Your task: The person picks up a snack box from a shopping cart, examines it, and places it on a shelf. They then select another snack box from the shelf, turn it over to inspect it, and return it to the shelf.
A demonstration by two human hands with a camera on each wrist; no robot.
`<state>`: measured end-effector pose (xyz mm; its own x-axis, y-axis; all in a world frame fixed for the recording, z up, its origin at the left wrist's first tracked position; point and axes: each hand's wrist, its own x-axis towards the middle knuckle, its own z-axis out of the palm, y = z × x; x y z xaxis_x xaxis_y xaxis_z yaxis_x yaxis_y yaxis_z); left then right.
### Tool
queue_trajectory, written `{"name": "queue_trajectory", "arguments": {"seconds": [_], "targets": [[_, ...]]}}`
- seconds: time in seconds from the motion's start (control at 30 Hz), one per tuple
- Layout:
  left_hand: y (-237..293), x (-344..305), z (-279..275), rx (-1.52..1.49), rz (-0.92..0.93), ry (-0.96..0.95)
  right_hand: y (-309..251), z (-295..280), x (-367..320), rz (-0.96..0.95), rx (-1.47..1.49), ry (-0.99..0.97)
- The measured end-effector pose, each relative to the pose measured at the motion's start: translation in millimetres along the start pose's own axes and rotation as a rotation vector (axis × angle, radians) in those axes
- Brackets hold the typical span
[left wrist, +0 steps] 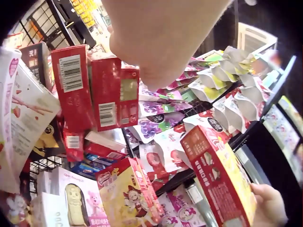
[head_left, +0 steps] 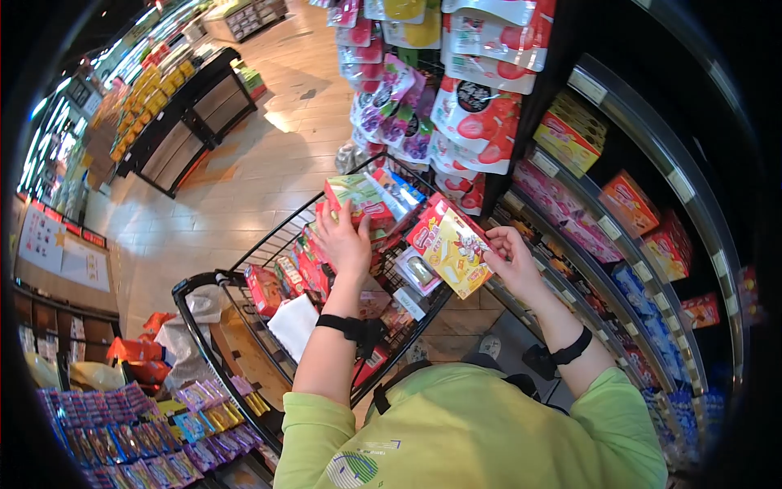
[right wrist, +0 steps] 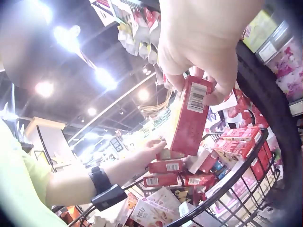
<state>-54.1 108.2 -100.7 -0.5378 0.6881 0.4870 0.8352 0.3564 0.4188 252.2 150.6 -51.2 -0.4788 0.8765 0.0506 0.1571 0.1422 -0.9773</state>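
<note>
My right hand [head_left: 513, 254] pinches a red and yellow snack box [head_left: 450, 247] by its right-hand edge, above the shopping cart [head_left: 183, 287]. Cartoon figures are printed on its front; in the right wrist view the box's red side [right wrist: 189, 123] shows a barcode. My left hand [head_left: 344, 240] lies with fingers spread over a green and red box [head_left: 358, 194] among the goods in the cart. Red boxes [left wrist: 72, 85] with barcodes stand below that hand in the left wrist view. A second red and yellow box [left wrist: 128, 196] sits in the cart beside a white box with a window [left wrist: 75, 198].
Shelves of boxed snacks [head_left: 570, 130] curve along the right. Fruit-printed pouches [head_left: 476, 114] hang just beyond the cart. Rows of small packets [head_left: 122, 432] fill a rack at lower left. A black display table [head_left: 183, 122] with yellow goods stands across the aisle floor [head_left: 285, 106].
</note>
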Motion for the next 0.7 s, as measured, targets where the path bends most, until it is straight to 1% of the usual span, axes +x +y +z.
{"name": "queue_trajectory", "arguments": {"seconds": [0.07,0.1,0.13,0.2,0.27,0.3,0.33,0.37,0.4,0.43,0.47,0.53,0.6,0.67,0.7], "targets": [[11,0,-8,-0.090,-0.007,0.076,-7,-10,-8,0.057,0.137,-0.021],[27,1,-20,-0.061,0.025,0.143,-12,-14,-13,0.055,0.137,-0.003],[41,0,-36,-0.072,0.039,0.141,-18,-16,-18,0.045,0.159,0.022],[61,-7,-60,-0.505,-0.048,-0.161,-29,-14,-30,0.027,0.179,0.063],[81,-31,-61,-1.190,-0.288,-0.509,-41,-6,-42,-0.322,-0.117,0.383],[96,-37,-76,-1.364,-0.428,-0.726,-62,-13,-48,-0.488,-0.465,0.373],[110,-40,-95,-1.526,-0.572,-0.948,-64,-16,-52,-0.491,-0.470,0.383],[118,-44,-106,-1.527,-0.563,-0.955,-63,-19,-58,-0.724,-0.690,0.353],[124,-47,-115,-1.795,-0.626,-1.028,-62,-21,-64,-0.953,-0.910,0.316],[128,-48,-120,-2.063,-0.692,-1.097,-59,-24,-71,-1.011,-0.947,0.320],[131,-48,-123,-2.059,-0.690,-1.111,-59,-28,-75,-1.004,-0.952,0.329],[133,-46,-126,-1.800,-0.525,-1.123,-58,-33,-82,-1.046,-1.016,0.331],[134,-48,-124,-1.829,-0.548,-1.134,-58,-33,-88,-1.014,-0.984,0.311],[135,-50,-120,-1.766,-0.522,-1.070,-60,-35,-95,-0.983,-0.949,0.291],[135,-51,-118,-1.763,-0.520,-1.081,-62,-37,-100,-0.887,-0.814,0.300]]}}
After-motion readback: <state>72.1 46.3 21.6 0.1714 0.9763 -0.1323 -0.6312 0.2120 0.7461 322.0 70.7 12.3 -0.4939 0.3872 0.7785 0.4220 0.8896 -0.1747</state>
